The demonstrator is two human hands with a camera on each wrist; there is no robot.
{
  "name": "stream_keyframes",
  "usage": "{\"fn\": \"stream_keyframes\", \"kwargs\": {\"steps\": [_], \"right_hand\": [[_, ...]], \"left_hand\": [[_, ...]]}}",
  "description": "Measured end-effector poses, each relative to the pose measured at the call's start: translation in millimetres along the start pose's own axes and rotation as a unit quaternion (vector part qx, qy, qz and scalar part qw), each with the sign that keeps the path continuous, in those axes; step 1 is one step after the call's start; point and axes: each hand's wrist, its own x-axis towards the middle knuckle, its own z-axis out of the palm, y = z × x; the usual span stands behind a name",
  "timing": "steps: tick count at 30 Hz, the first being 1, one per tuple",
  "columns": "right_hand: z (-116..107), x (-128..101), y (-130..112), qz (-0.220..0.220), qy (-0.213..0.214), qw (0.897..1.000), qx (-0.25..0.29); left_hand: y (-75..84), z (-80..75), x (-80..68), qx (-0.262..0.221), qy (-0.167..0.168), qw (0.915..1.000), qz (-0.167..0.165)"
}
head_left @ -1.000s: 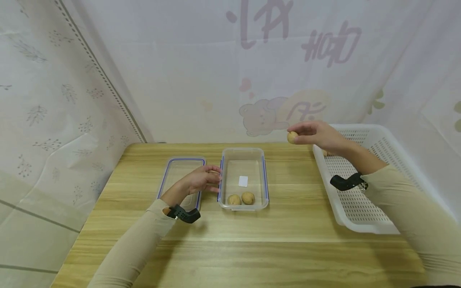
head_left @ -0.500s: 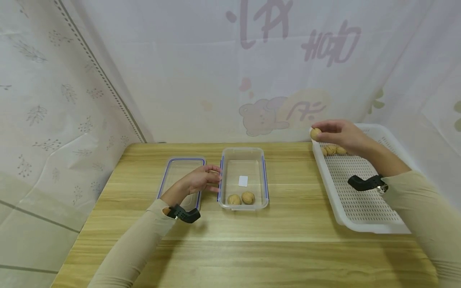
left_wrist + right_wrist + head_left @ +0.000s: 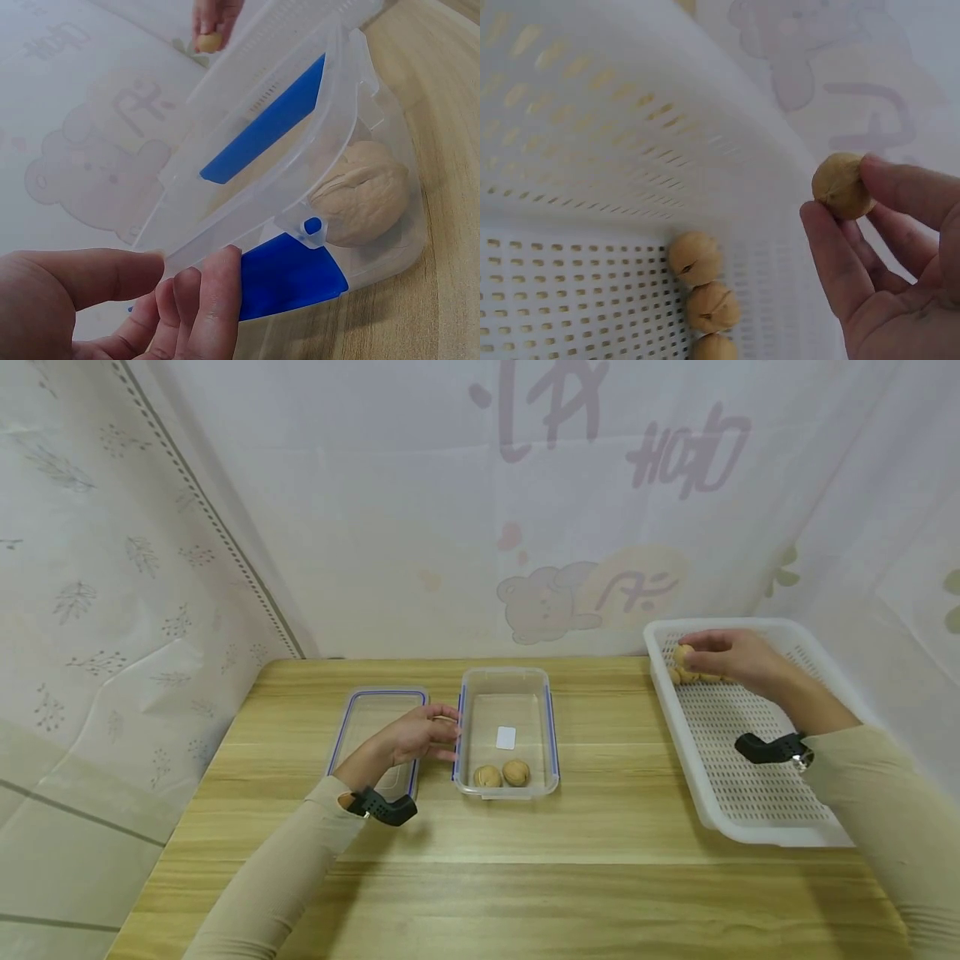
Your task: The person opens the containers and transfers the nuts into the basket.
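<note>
One tan, round walnut (image 3: 843,185) sits pinched in the right hand (image 3: 731,656); the right wrist view alone shows three more lined up in the white basket (image 3: 592,135); the left hand (image 3: 423,735) rests relaxed against the clear box (image 3: 507,702).

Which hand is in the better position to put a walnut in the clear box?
The right hand, probably: it already pinches a walnut over the white basket. The left hand holds no nut and rests at the clear box.

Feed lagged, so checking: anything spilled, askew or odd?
Nothing stands out. Two walnuts lie in the upright box, lid flat beside it; the right hand holds a walnut over the basket.
</note>
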Motion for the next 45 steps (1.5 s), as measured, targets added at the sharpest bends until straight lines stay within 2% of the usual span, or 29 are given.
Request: {"fn": "stream_keyframes", "kwargs": {"steps": [8, 15, 24, 29, 33, 45], "right_hand": [[13.0, 6.5, 24.8, 0.031, -0.008, 0.999, 0.013], [26.1, 13.3, 47.0, 0.055, -0.005, 0.992, 0.114], [39.8, 20.3, 57.6, 0.054, 0.016, 0.979, 0.197], [44.4, 21.9, 57.4, 0.067, -0.003, 0.985, 0.160], [47.7, 22.6, 56.1, 0.079, 0.001, 0.989, 0.126], [53.6, 25.6, 58.0, 0.101, -0.001, 0.987, 0.123]], "left_hand": [[-0.3, 1.4, -1.3, -0.001, 0.002, 1.0000, 0.000], [1.9, 2.9, -3.1, -0.004, 0.002, 1.0000, 0.000], [1.8, 2.3, -2.0, 0.000, -0.005, 1.0000, 0.001], [2.1, 2.0, -2.4, 0.004, -0.004, 1.0000, 0.001], [2.5, 2.1, -2.5, 0.003, -0.004, 1.0000, 0.001], [1.9, 1.1, -0.2, 0.000, 0.002, 1.0000, -0.005]]}}
